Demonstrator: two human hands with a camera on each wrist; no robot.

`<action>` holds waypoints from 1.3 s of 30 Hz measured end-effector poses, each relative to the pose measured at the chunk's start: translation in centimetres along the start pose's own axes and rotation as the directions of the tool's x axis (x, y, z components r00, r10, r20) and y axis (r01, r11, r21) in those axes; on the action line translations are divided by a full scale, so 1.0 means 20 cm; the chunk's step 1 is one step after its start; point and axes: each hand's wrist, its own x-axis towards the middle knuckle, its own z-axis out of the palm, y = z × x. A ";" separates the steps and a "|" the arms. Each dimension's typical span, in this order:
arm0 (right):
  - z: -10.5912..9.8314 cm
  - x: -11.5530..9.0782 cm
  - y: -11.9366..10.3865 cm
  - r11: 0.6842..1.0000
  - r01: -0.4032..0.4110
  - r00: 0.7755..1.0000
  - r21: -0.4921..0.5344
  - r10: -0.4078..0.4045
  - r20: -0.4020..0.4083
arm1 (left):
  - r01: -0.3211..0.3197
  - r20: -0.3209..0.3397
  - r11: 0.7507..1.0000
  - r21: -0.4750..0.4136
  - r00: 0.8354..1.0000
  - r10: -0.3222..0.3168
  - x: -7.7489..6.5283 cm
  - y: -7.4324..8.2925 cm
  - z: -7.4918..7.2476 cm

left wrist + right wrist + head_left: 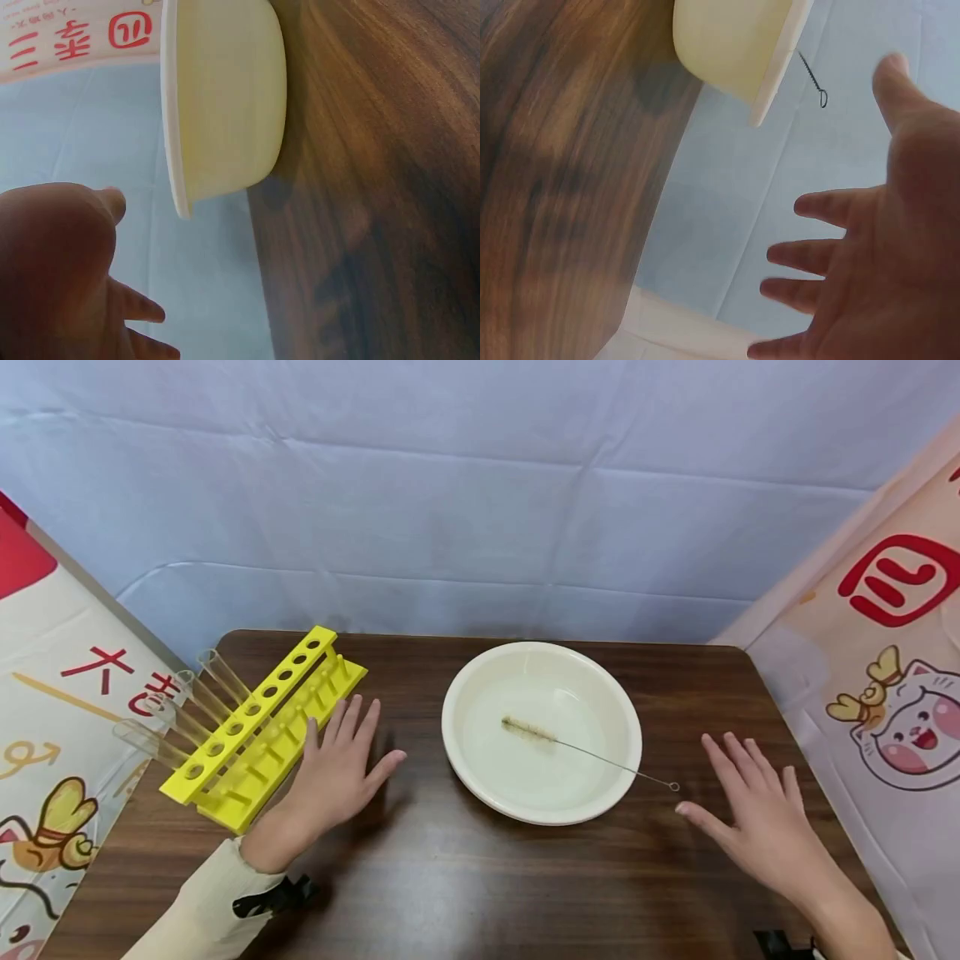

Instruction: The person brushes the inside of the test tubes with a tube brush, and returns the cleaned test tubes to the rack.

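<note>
My left hand (pixel 330 785), fingers spread and straight, hovers beside the yellow test tube rack (pixel 288 727) and overlaps its right edge in the head view. Several clear glass test tubes (pixel 217 681) lean in the rack's near holes. To the right, a white basin (pixel 467 756) of clear liquid stands on the table. A test tube brush (pixel 528 729) lies in it, its wire handle resting across the rim and ending in a small loop (pixel 823 98). My right hand (pixel 761 818) is held with fingers spread right of that loop, holding nothing.
The dark wooden table (pixel 450 885) ends at a pale cloth backdrop (pixel 450 527). Printed panels with cartoon figures stand at the left (pixel 82 718) and right (pixel 885 693). The brush's handle sticks out past the basin's right rim.
</note>
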 end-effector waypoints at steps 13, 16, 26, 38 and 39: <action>-0.04 0.00 -0.11 0.998 0.015 0.993 0.058 -0.008 -0.116 | -0.129 -0.285 0.988 -0.079 0.953 0.101 -0.06 -0.04 -0.12; -0.03 0.00 -0.13 0.999 -0.007 0.997 0.049 0.011 -0.074 | -0.170 -0.372 0.982 -0.085 0.919 0.127 -0.10 -0.07 -0.16; 0.00 0.01 -0.16 0.999 -0.014 0.998 0.030 0.016 -0.066 | -0.289 -0.652 0.952 -0.102 0.742 0.155 -0.24 -0.24 -0.32; 0.01 0.03 -0.17 0.999 -0.041 0.999 0.024 0.041 -0.014 | -0.202 -0.826 0.967 -0.157 0.564 -0.016 -0.39 -0.44 -0.52; 0.01 0.03 -0.17 0.999 -0.040 0.999 0.023 0.041 -0.013 | -0.186 -0.833 0.968 -0.166 0.552 -0.037 -0.40 -0.46 -0.52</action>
